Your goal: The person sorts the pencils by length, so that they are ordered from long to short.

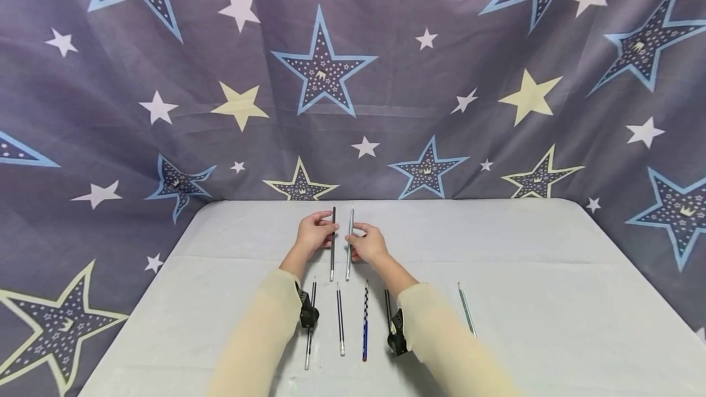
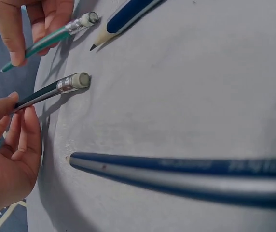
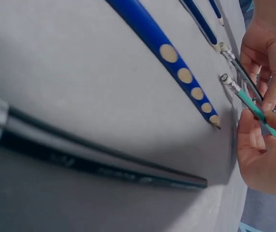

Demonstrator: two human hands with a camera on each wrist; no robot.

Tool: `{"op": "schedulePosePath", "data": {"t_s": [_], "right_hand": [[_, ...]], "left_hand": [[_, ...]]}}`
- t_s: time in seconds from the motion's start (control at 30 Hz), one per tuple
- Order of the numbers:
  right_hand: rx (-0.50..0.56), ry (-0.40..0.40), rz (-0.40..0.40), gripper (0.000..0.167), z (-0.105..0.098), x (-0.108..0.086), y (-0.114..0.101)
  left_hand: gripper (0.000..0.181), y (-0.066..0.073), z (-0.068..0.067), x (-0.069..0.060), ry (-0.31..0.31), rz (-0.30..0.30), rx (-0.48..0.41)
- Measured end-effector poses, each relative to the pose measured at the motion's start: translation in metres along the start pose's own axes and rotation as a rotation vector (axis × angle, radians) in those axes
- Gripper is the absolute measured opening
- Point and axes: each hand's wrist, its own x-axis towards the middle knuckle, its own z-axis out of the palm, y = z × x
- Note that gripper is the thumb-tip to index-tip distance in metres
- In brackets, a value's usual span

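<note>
Pinching near mid-length, left hand (image 1: 314, 233) on the black pencil (image 1: 333, 260) and right hand (image 1: 371, 242) on the green pencil (image 1: 348, 267), looks best, as both should be light, stiff and slightly slick.

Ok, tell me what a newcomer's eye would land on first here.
The star-printed fabric backdrop would strike first, filling the upper part of the head view. Next, toward the table's far edge, the left hand holds a dark pencil beside the right hand with a green pencil. Nearer the camera lies a blue pencil with pale round spots.
</note>
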Motion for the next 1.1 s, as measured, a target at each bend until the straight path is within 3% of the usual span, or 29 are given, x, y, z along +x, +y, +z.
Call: {"op": "schedulePosePath", "data": {"t_s": [0.53,1.1], "right_hand": [[-0.052,0.025,0.013,0.046,0.003,0.008,0.005],[-0.165,0.063,0.003,0.04,0.01,0.007,0.007]], "left_hand": [[0.039,-0.006,0.007,0.0,0.003,0.031,0.099],[0.037,-0.005,0.011,0.0,0.028,0.098,0.407]]}}
